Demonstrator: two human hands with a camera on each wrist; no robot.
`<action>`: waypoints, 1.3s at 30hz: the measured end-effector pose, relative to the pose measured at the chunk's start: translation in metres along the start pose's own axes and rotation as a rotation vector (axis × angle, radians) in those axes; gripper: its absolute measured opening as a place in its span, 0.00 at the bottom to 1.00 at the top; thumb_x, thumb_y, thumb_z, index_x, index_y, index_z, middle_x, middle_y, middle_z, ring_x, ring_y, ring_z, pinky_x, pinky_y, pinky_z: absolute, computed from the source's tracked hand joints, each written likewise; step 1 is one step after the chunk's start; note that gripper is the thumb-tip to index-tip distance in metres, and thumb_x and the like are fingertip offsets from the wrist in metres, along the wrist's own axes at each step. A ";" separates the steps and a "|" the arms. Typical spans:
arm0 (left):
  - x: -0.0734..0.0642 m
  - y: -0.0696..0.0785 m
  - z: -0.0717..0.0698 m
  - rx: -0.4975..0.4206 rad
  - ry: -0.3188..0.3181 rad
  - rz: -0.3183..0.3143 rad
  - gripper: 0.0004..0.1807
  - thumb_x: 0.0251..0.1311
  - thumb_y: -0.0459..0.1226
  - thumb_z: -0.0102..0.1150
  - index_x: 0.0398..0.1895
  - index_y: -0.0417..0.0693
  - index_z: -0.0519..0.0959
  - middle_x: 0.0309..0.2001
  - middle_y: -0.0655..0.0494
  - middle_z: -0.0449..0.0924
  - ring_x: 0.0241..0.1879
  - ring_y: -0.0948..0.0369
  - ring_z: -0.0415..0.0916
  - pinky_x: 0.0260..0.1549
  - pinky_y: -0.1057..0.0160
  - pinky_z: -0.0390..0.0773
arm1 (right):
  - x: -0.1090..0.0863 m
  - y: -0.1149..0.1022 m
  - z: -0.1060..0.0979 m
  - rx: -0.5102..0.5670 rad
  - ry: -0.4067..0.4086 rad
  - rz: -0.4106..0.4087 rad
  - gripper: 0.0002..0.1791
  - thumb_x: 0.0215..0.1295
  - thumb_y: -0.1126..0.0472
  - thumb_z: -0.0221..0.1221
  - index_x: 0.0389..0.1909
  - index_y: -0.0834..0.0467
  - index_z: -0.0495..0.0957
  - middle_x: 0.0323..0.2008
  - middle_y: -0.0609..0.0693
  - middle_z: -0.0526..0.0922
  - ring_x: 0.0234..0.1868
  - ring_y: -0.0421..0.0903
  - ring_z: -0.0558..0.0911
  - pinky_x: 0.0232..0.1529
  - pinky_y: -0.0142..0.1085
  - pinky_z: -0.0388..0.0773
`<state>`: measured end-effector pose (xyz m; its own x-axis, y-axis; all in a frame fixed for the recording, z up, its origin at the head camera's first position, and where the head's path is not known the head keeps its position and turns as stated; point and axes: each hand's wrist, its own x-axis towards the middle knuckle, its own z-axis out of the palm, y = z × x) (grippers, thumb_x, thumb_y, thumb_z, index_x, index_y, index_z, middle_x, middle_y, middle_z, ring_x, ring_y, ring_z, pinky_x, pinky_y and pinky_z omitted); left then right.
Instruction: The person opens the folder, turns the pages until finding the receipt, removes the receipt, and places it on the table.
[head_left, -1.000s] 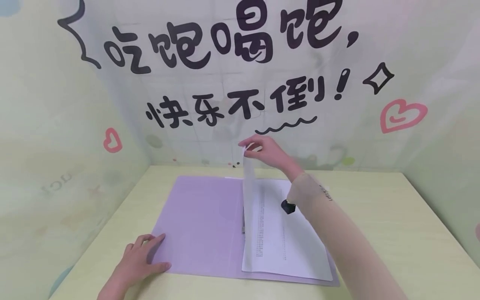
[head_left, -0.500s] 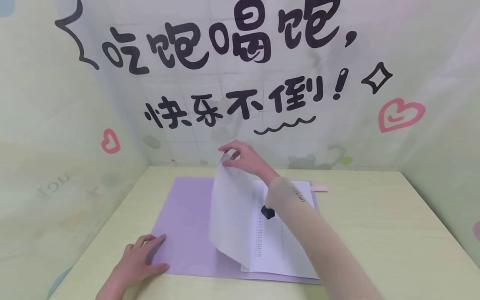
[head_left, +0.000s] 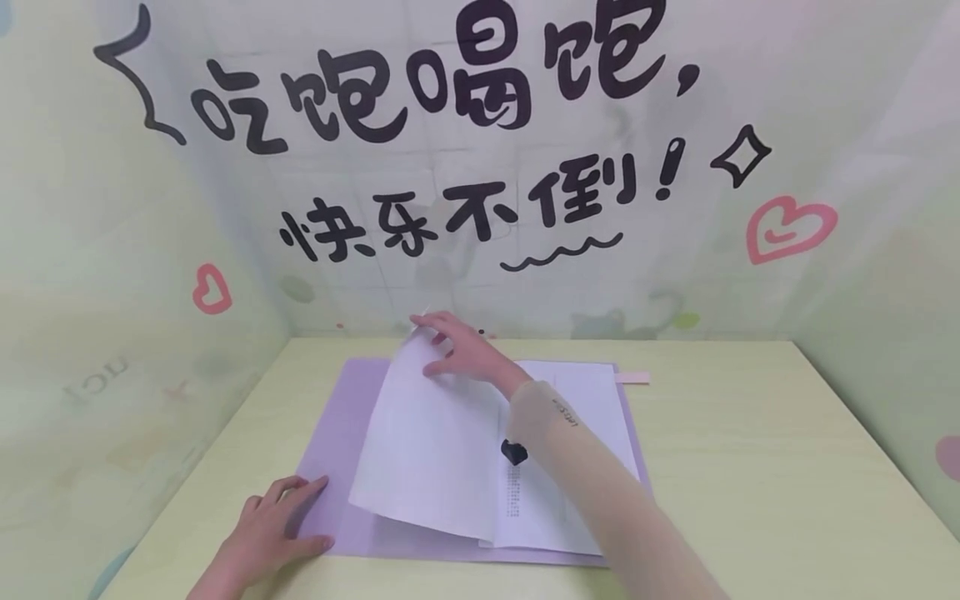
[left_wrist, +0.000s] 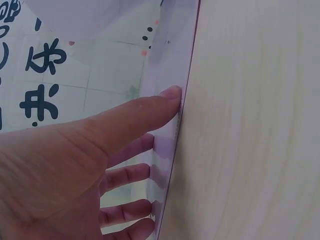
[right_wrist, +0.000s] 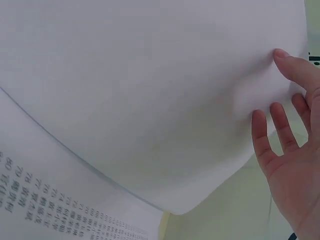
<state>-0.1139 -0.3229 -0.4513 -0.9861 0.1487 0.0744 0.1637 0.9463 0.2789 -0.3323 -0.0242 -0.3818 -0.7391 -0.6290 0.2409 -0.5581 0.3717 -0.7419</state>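
Observation:
An open purple folder (head_left: 341, 492) lies on the table with a stack of printed white pages (head_left: 577, 396) on its right side. One sheet (head_left: 427, 450) is swung over to the left, tilted above the left cover, its blank face showing. My right hand (head_left: 468, 354) is at this sheet's far edge; in the right wrist view, spread fingertips (right_wrist: 257, 116) lie against the paper and nothing looks pinched. My left hand (head_left: 266, 529) rests on the left cover's outer edge, thumb near the rim in the left wrist view, fingers spread and fairly straight.
The pale wooden tabletop (head_left: 750, 467) extends to the right of the folder. A pink tab (head_left: 632, 378) sticks out at the folder's right side. Behind stands a backdrop (head_left: 360, 292) with black lettering. A black device (head_left: 513, 452) sits at the right wrist.
The sheet has swung from upright at the spine over to the left, partly covering the left cover. My right hand has moved left and lower with it, its fingers loosening. The left hand stays put.

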 end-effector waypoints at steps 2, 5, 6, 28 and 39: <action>0.000 0.000 0.000 0.001 0.005 0.005 0.44 0.40 0.54 0.76 0.64 0.46 0.75 0.59 0.39 0.71 0.42 0.45 0.67 0.34 0.54 0.72 | 0.000 0.003 0.006 -0.008 -0.020 0.006 0.48 0.57 0.62 0.70 0.76 0.46 0.57 0.73 0.48 0.61 0.59 0.45 0.74 0.56 0.35 0.78; 0.001 -0.002 0.001 0.001 0.010 0.014 0.45 0.40 0.54 0.76 0.64 0.46 0.75 0.59 0.39 0.71 0.42 0.45 0.67 0.35 0.55 0.71 | 0.001 0.008 0.016 -0.035 -0.050 0.019 0.51 0.57 0.60 0.70 0.78 0.43 0.53 0.75 0.47 0.58 0.58 0.44 0.73 0.57 0.35 0.76; 0.001 -0.002 0.001 0.002 0.011 0.017 0.45 0.40 0.54 0.76 0.64 0.46 0.75 0.59 0.39 0.71 0.42 0.45 0.67 0.35 0.55 0.71 | 0.001 0.010 0.019 -0.048 -0.062 0.025 0.52 0.57 0.60 0.70 0.78 0.42 0.51 0.75 0.47 0.58 0.58 0.44 0.73 0.58 0.35 0.75; 0.000 -0.002 0.002 0.015 0.026 0.067 0.42 0.41 0.53 0.76 0.63 0.47 0.76 0.57 0.41 0.72 0.42 0.48 0.67 0.36 0.58 0.68 | -0.007 0.035 0.068 -0.173 -0.108 0.097 0.53 0.57 0.62 0.69 0.79 0.45 0.49 0.79 0.47 0.51 0.79 0.54 0.51 0.78 0.51 0.52; 0.001 -0.002 0.002 0.004 -0.014 0.047 0.42 0.43 0.54 0.75 0.64 0.49 0.75 0.59 0.42 0.72 0.44 0.48 0.65 0.38 0.58 0.67 | -0.010 0.030 0.071 -0.299 -0.122 0.114 0.53 0.57 0.60 0.70 0.79 0.44 0.48 0.78 0.44 0.54 0.70 0.52 0.61 0.73 0.45 0.62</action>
<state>-0.1154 -0.3239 -0.4531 -0.9776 0.1974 0.0736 0.2101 0.9392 0.2715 -0.3155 -0.0551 -0.4510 -0.7628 -0.6421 0.0765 -0.5734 0.6170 -0.5390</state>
